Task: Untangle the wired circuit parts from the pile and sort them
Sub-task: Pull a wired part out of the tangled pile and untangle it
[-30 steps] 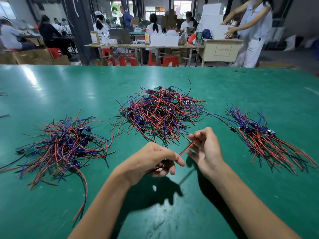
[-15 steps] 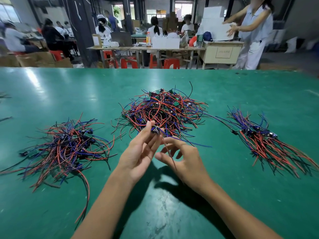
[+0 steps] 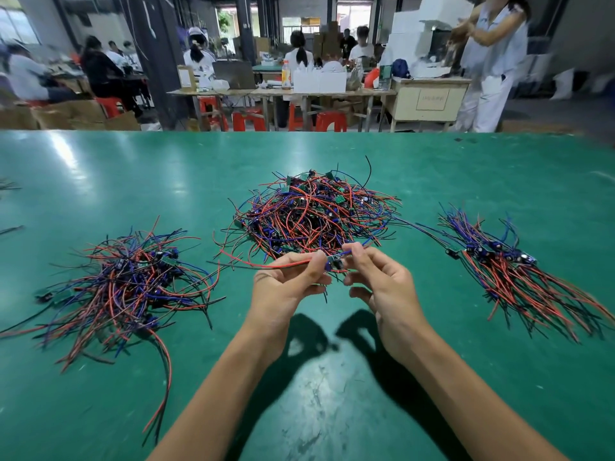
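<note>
Wired circuit parts are heaped in a tangled pile [image 3: 311,217] at the middle of the green table [image 3: 332,410], red, blue and black leads looping over one another with small green boards showing near the top. One part [image 3: 333,262] is held just in front of that pile, between both hands and above the table. It is pinched by the left hand [image 3: 289,285], thumb and fingertips closed on its red lead [image 3: 266,263], which trails away to the left. The blue lead on the other side is pinched by the right hand [image 3: 382,284]; the lower fingers there are curled loosely. The small dark body of the part sits between the two grips, though its detail is blurred. A looser heap [image 3: 133,281] is spread on the left of the table, well apart from the pile. On the right, a combed bundle [image 3: 509,271] is laid with its leads fanned toward the near right edge.
</note>
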`<action>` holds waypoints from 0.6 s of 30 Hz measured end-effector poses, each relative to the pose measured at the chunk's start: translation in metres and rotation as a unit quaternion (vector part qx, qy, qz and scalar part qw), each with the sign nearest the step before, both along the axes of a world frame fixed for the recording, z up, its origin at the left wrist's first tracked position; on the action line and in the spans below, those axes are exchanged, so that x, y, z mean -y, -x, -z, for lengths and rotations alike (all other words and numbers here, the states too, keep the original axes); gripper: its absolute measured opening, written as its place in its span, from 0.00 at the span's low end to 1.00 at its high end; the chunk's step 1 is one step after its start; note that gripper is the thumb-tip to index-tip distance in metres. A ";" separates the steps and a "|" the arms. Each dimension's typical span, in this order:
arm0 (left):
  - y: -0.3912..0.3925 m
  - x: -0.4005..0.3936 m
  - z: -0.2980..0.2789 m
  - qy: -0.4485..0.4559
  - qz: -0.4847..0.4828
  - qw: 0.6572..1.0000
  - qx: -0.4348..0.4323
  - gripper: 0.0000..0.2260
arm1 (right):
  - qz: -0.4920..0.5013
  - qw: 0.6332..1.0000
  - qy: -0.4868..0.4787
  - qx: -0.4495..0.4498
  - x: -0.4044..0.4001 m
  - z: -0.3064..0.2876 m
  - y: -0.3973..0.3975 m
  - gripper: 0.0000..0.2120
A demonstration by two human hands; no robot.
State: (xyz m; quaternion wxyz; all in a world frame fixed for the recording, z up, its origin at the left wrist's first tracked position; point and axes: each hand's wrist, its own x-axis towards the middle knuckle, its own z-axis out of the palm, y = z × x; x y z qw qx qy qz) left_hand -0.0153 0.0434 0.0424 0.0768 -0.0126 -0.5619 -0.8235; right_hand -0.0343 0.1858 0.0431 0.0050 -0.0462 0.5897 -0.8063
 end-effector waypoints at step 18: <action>-0.005 0.001 0.002 0.076 0.127 0.986 0.073 0.08 | -0.073 0.967 -0.223 -0.104 -0.032 0.003 0.016 0.10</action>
